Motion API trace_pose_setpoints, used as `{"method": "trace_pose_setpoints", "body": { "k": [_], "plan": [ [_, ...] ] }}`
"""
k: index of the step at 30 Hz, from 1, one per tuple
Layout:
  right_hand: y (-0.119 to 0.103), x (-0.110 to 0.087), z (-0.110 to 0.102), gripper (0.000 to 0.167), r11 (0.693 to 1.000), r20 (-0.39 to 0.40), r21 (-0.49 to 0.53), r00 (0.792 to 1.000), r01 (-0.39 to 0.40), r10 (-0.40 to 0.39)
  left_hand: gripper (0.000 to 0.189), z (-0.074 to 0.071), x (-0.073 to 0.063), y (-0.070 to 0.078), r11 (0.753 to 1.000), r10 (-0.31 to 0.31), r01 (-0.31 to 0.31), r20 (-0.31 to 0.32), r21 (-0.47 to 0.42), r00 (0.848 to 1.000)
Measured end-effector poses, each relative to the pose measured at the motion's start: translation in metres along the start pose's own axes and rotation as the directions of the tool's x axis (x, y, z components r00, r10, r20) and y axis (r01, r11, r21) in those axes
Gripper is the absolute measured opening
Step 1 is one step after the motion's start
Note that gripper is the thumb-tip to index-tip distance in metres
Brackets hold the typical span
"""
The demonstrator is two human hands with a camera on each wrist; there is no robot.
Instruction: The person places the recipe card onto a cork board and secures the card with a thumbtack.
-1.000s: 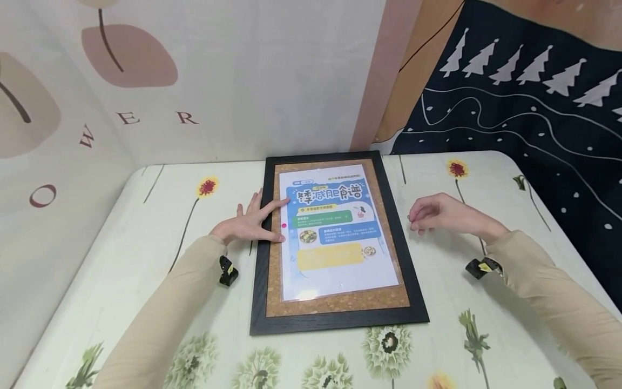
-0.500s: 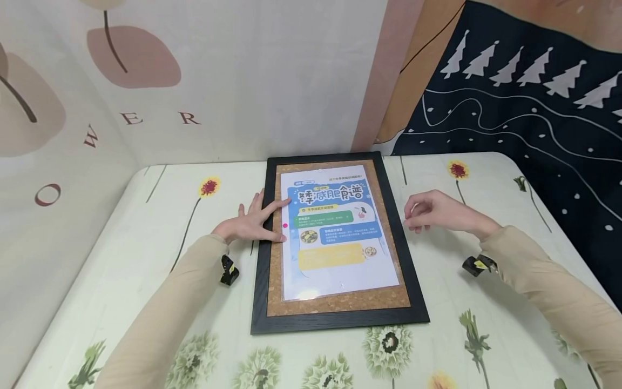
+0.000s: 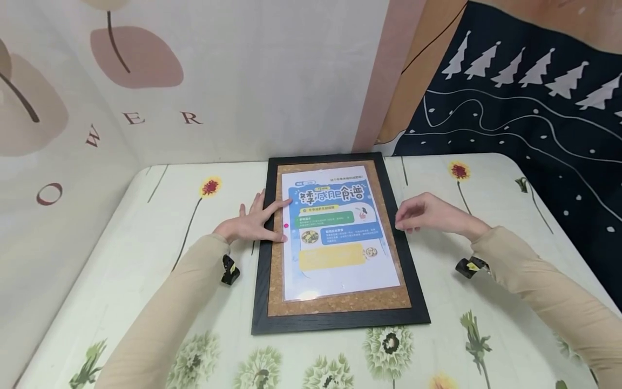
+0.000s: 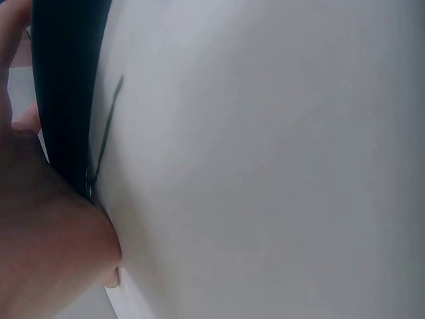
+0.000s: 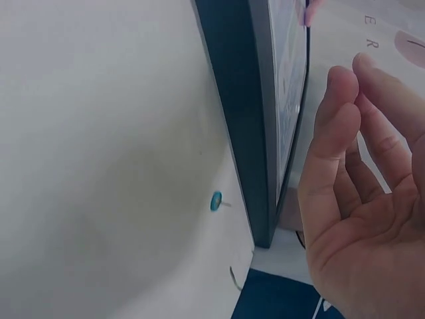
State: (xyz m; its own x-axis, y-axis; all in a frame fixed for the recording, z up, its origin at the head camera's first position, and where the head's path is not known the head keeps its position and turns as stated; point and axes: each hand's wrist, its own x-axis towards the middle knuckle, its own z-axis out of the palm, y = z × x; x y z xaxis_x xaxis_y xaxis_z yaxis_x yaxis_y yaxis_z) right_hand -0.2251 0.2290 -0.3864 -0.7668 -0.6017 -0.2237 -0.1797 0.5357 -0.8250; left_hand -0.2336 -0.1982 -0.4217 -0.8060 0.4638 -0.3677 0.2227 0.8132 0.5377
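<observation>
A black-framed corkboard (image 3: 340, 319) lies on the table with a blue and white printed sheet (image 3: 340, 278) over its cork. A pink round thumbtack (image 3: 286, 226) sits at the sheet's left edge. My left hand (image 3: 250, 224) spreads across the left frame bar, thumb and forefinger resting on the sheet around that tack. My right hand (image 3: 418, 212) is at the right frame bar, fingers curled, thumb and fingertips together; I cannot tell whether anything is between them. In the right wrist view a teal thumbtack (image 5: 216, 201) shows against the table beside the frame, apart from the fingertips.
The table is covered with a flower-printed cloth (image 3: 194, 308). A pale printed curtain (image 3: 252, 81) hangs behind, and a navy curtain with white trees (image 3: 510, 119) hangs at the back right. Small black cameras sit at both wrists.
My right hand has moved left, from beside the frame to its right bar. The left hand stays at the left edge of the frame.
</observation>
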Motion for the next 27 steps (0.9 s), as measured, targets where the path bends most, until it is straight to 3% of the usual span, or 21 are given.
{"method": "trace_pose_setpoints", "body": {
  "k": [13, 27],
  "plan": [
    [-0.001, 0.011, 0.017, 0.016, 0.998, 0.074, 0.022, 0.995, 0.061, -0.062, 0.096, 0.001, 0.000, -0.002, 1.000, -0.005, 0.005, 0.001, -0.003, 1.000],
    [-0.005, 0.018, 0.035, 0.017, 0.992, 0.071, 0.011, 0.989, 0.126, -0.126, 0.096, -0.002, 0.001, 0.001, 1.000, -0.009, 0.009, 0.011, 0.002, 1.000]
  ]
}}
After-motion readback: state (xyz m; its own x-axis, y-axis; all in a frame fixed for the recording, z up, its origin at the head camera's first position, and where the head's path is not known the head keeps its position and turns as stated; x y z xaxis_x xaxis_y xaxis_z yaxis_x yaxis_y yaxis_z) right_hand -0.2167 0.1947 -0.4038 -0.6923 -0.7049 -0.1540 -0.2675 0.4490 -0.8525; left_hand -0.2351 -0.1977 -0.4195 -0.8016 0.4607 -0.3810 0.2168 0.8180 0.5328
